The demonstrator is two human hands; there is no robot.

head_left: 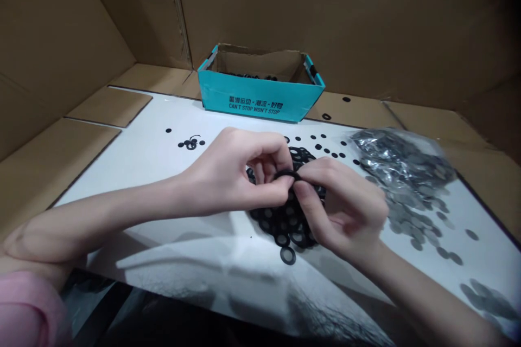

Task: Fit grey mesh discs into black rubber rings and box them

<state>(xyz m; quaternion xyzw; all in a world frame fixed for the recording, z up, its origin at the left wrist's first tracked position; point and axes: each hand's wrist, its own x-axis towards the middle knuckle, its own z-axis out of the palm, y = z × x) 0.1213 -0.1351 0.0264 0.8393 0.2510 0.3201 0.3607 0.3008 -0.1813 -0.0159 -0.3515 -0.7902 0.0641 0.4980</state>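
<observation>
Above the pile of black rings [271,217], my left hand [240,171] pinches a black ring [286,173] between thumb and fingers. My right hand [345,200] grips the same ring from the other side, its thumb and forefinger closed on the edge. The ring is seen nearly edge-on, and the fingertips cover part of it. One loose ring with a pale centre [287,255] lies at the near edge of the pile.
A turquoise box [260,98] with dark pieces inside stands at the back. On the right lie a clear plastic bag of grey discs [407,160] and loose grey discs [415,227]. Small black discs [318,147] dot the white tabletop [163,244]. Cardboard walls [345,21] enclose it.
</observation>
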